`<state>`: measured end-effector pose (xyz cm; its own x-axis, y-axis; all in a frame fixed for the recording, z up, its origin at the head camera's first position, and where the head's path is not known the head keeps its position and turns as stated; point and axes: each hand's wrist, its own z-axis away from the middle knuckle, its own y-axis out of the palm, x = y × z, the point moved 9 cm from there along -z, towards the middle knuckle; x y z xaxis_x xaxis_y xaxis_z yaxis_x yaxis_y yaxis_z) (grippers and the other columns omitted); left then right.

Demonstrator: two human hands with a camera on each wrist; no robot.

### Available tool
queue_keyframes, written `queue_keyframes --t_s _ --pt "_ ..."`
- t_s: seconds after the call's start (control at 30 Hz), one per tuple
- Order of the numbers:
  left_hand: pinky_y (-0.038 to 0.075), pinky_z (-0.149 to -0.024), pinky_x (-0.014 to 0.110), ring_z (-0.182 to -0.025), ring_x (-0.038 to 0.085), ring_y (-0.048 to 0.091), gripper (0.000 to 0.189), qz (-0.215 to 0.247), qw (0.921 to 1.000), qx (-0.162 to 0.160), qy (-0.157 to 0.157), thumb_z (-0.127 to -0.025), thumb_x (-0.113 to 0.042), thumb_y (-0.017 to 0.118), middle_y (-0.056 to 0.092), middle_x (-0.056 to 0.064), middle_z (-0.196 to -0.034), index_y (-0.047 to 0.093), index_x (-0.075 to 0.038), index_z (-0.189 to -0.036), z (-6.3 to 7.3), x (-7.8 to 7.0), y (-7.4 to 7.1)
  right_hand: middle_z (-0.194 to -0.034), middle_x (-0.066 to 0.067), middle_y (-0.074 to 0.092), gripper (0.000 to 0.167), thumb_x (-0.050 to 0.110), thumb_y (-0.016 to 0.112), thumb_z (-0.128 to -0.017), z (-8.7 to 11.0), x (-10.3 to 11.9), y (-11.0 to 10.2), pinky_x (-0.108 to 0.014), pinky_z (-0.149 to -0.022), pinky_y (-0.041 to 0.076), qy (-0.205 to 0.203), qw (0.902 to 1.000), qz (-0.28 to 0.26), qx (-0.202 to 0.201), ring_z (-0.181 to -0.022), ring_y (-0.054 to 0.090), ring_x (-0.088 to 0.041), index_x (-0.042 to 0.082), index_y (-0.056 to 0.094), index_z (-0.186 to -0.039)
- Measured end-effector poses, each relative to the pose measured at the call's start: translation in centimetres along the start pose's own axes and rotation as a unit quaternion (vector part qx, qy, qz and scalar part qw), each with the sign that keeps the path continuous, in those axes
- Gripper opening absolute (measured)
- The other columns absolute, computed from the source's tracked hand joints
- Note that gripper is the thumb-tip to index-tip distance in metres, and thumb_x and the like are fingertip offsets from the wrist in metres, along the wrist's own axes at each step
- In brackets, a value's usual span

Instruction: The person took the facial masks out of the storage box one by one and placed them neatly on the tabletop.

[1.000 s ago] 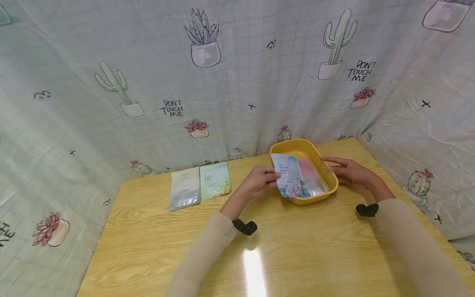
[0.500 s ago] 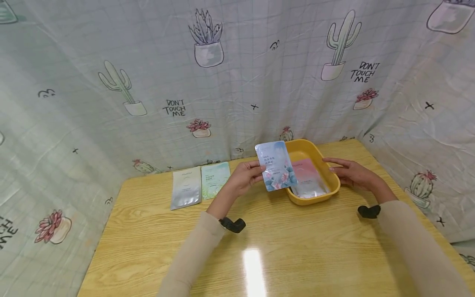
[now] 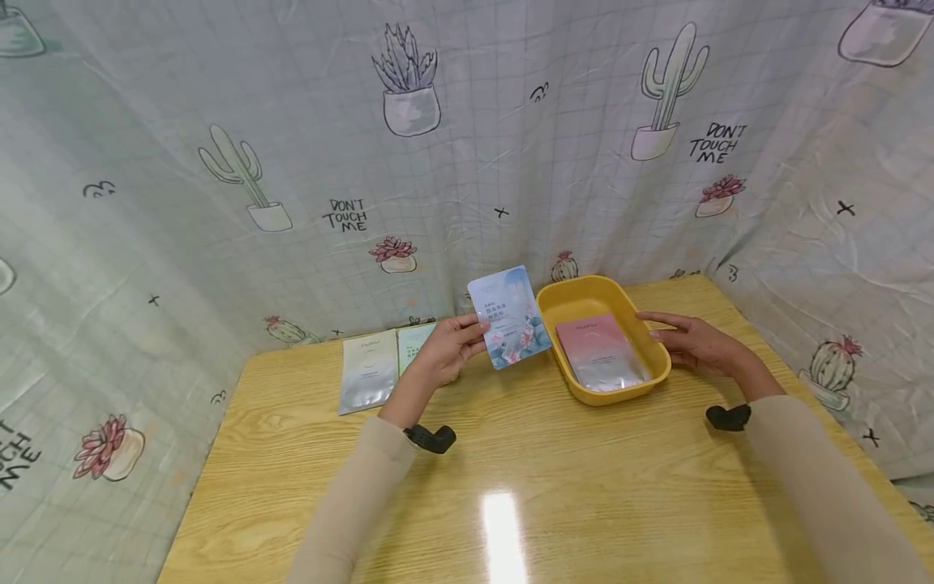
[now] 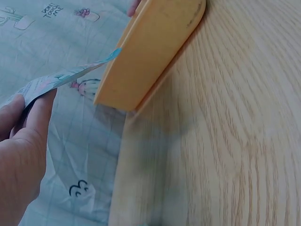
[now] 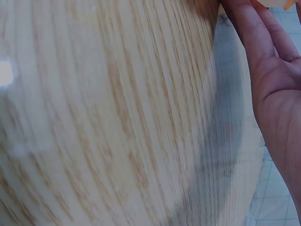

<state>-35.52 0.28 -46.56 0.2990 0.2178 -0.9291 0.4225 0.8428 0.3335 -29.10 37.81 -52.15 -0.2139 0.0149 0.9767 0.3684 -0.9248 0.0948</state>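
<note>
My left hand pinches a blue sachet with pink flowers, thumb on the front, and holds it tilted left of a yellow plastic basket. In the left wrist view the sachet appears edge-on, raised beside the basket's outer wall. A pink and silver sachet lies flat inside the basket. My right hand touches the basket's right side with fairly straight fingers; the right wrist view catches only a corner of the basket above that hand.
A silver sachet and a green sachet lie side by side at the table's back left; my left hand partly hides the green one. Behind the wooden table hangs a cactus-print curtain.
My left hand has lifted the blue sachet out from over the basket and carried it left, uncovering the pink sachet. The right hand stays at the basket's side.
</note>
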Motion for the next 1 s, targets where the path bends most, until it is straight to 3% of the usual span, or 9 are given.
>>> queue_keyframes --t_s 0.27,0.5,0.8,1.0 --pt "0.055 -0.096 0.031 -0.094 0.013 0.067 0.033 0.013 0.9999 -0.010 0.001 -0.106 0.005 0.044 0.059 0.008 -0.102 0.053 0.012 -0.137 -0.2 0.1 -1.4 -0.134 0.008 0.065 0.053 0.012 0.049 -0.109 0.1 -0.1 -0.1 -0.033 -0.091 0.058 -0.002 1.0000 0.003 0.001 -0.114 0.067 -0.014 0.018 0.035 -0.160" --pt "0.047 -0.107 0.043 -0.113 0.023 0.068 0.037 0.023 0.9997 -0.001 0.002 -0.107 0.004 0.045 0.065 0.015 -0.123 0.049 0.011 -0.143 -0.5 0.4 -1.4 -0.134 0.007 0.065 0.052 0.013 0.050 -0.109 0.0 0.0 0.0 -0.033 -0.092 0.058 -0.005 1.0000 0.004 0.004 -0.115 0.066 -0.012 0.021 0.039 -0.158" --pt "0.038 -0.114 0.048 -0.124 0.032 0.061 0.038 0.040 0.9988 -0.028 -0.008 -0.107 0.005 0.044 0.058 0.024 -0.134 0.048 0.011 -0.144 -1.3 1.0 -2.6 -0.134 0.006 0.065 0.048 0.009 0.046 -0.110 -0.2 0.0 -0.1 -0.033 -0.092 0.058 -0.010 0.9996 -0.014 0.021 -0.115 0.067 -0.014 0.023 0.044 -0.156" --pt "0.041 -0.113 0.045 -0.127 0.033 0.058 0.038 0.040 0.9970 -0.059 -0.030 -0.106 0.004 0.046 0.060 0.021 -0.127 0.050 0.009 -0.143 -2.4 1.6 -3.3 -0.135 0.008 0.064 0.049 0.009 0.045 -0.110 -0.3 -0.1 -0.1 -0.033 -0.092 0.058 -0.006 0.9997 -0.011 0.022 -0.115 0.067 -0.014 0.024 0.043 -0.156"
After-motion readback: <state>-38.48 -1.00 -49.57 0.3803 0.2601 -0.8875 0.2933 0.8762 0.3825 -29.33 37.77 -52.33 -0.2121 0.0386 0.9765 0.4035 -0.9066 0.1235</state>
